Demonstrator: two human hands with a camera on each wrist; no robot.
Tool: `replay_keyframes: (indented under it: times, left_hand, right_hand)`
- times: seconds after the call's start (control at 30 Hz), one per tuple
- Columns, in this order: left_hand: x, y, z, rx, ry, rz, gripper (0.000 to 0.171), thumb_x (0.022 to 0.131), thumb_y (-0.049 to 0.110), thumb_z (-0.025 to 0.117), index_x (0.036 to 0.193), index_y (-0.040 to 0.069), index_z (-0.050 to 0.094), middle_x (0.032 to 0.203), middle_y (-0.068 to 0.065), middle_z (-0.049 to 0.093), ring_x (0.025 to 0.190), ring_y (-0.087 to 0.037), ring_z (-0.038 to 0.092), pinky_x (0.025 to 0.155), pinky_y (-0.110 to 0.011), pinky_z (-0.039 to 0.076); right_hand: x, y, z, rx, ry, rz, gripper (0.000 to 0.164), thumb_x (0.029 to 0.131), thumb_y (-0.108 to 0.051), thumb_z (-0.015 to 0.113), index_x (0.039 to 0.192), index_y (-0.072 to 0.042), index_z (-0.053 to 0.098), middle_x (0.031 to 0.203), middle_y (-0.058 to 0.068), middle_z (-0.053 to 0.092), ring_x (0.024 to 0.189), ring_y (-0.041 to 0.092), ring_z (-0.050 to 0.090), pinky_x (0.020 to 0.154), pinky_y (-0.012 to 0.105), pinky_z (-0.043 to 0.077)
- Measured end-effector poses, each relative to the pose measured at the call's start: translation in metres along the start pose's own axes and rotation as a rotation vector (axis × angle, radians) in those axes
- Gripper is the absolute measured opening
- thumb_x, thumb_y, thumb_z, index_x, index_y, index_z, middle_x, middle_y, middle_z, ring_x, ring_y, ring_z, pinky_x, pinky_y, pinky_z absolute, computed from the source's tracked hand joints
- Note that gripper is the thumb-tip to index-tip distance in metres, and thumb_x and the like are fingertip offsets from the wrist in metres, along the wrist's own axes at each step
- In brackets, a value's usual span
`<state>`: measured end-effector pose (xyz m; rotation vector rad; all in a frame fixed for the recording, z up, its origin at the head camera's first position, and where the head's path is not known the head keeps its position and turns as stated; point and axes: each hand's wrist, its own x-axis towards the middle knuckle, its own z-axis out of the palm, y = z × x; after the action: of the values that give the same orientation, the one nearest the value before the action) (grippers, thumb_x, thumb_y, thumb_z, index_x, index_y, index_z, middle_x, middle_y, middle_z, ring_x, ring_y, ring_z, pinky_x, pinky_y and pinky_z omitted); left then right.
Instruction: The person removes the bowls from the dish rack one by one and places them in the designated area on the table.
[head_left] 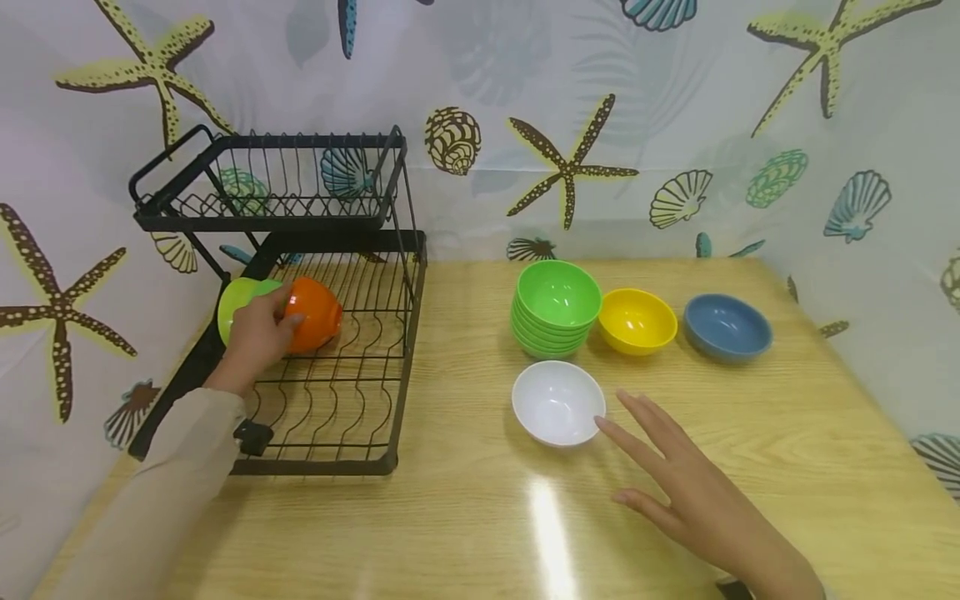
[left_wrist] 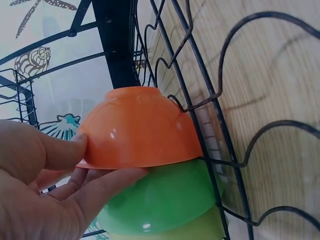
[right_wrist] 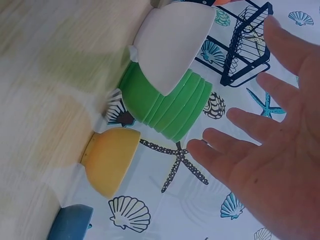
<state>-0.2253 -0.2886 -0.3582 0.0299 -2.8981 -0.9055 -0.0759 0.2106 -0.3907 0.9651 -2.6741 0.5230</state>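
Observation:
At the left side of the lower rack, my left hand (head_left: 258, 335) pinches the rim of an orange bowl (head_left: 318, 315) between thumb and fingers. The bowl is tipped on its side against the wires. Close beside it in the left wrist view stand a green bowl (left_wrist: 162, 200) and a yellow-green bowl (left_wrist: 195, 229), also on their sides; my fingers reach between the orange and green ones. My right hand (head_left: 690, 487) hovers over the table with fingers spread and holds nothing. Its fingertips are near the rim of an upright white bowl (head_left: 558, 404).
The black two-tier dish rack (head_left: 405, 392) fills the table's left side. Behind the white bowl rises a stack of green bowls (head_left: 555, 304). To its right sit a yellow bowl (head_left: 637, 321) and a blue bowl (head_left: 726, 327). A patterned curtain (head_left: 480, 83) lines the back.

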Motion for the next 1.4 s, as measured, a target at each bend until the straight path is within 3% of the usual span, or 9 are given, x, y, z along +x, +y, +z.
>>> replay_keyframes:
  times: [0.13, 0.33, 0.6, 0.87, 1.2, 1.4]
  left_hand:
    - [-0.001, -0.001, -0.001, -0.015, 0.009, 0.011, 0.055, 0.096, 0.007, 0.055, 0.146, -0.002, 0.034, 0.101, -0.031, 0.061, 0.089, -0.038, 0.056, 0.075, -0.047, 0.053]
    - [-0.002, -0.006, -0.008, -0.041, -0.006, 0.005, 0.053, 0.097, 0.011, 0.057, 0.146, 0.004, 0.038, 0.106, -0.028, 0.061, 0.096, -0.037, 0.058, 0.078, -0.045, 0.056]
    - [-0.008, 0.008, -0.016, -0.063, -0.036, 0.024, 0.052, 0.096, 0.017, 0.059, 0.144, 0.007, 0.042, 0.105, -0.026, 0.062, 0.095, -0.035, 0.058, 0.074, -0.036, 0.054]
    - [-0.015, 0.018, -0.023, -0.057, -0.046, 0.044, 0.051, 0.096, 0.020, 0.060, 0.144, 0.012, 0.045, 0.109, -0.024, 0.063, 0.100, -0.035, 0.061, 0.071, -0.034, 0.054]
    - [-0.036, 0.029, -0.039, -0.049, -0.009, 0.135, 0.048, 0.094, 0.016, 0.062, 0.141, 0.013, 0.050, 0.111, -0.026, 0.063, 0.101, -0.039, 0.063, 0.064, -0.018, 0.049]
    - [-0.049, 0.040, -0.041, -0.038, 0.026, 0.142, 0.050, 0.092, 0.013, 0.064, 0.140, 0.016, 0.050, 0.106, -0.024, 0.065, 0.099, -0.039, 0.063, 0.057, -0.016, 0.046]
  right_hand:
    - [-0.001, -0.001, 0.002, 0.007, -0.003, 0.013, 0.078, 0.081, -0.036, 0.075, 0.148, -0.024, 0.038, 0.157, 0.007, 0.023, 0.142, 0.031, 0.023, 0.117, 0.020, 0.013]
    - [-0.001, -0.001, 0.002, 0.017, 0.023, -0.008, 0.076, 0.081, -0.037, 0.074, 0.147, -0.022, 0.039, 0.156, 0.010, 0.027, 0.142, 0.032, 0.025, 0.113, 0.011, 0.004]
    - [-0.001, -0.001, 0.004, 0.011, 0.019, -0.002, 0.077, 0.081, -0.038, 0.074, 0.147, -0.022, 0.040, 0.156, 0.009, 0.026, 0.140, 0.034, 0.027, 0.113, 0.012, 0.005]
    - [-0.001, -0.001, 0.005, 0.021, 0.018, -0.001, 0.082, 0.080, -0.037, 0.075, 0.149, -0.019, 0.035, 0.156, 0.010, 0.025, 0.139, 0.033, 0.028, 0.112, 0.009, 0.005]
    - [-0.002, -0.001, 0.004, 0.023, -0.007, 0.034, 0.088, 0.078, -0.033, 0.078, 0.151, -0.019, 0.030, 0.156, 0.009, 0.025, 0.140, 0.029, 0.029, 0.111, 0.007, 0.005]
    - [-0.001, 0.000, 0.004, 0.018, 0.008, 0.016, 0.087, 0.078, -0.034, 0.077, 0.151, -0.018, 0.031, 0.155, 0.010, 0.026, 0.139, 0.029, 0.029, 0.111, 0.007, 0.006]
